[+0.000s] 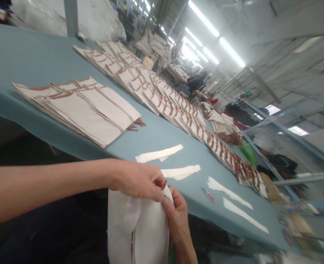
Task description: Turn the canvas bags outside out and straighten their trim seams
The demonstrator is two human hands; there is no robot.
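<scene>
Left hand and right hand are both pinching tight on the top edge of the white cloth piece, which is hanging just below the teal table's near edge. Judged step: fingering that edge. The next move is calling for both pinches held firm.

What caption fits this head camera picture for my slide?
Left hand and right hand pinch a white cloth at the edge of a blue table lined with stacked fabric pieces.
</scene>
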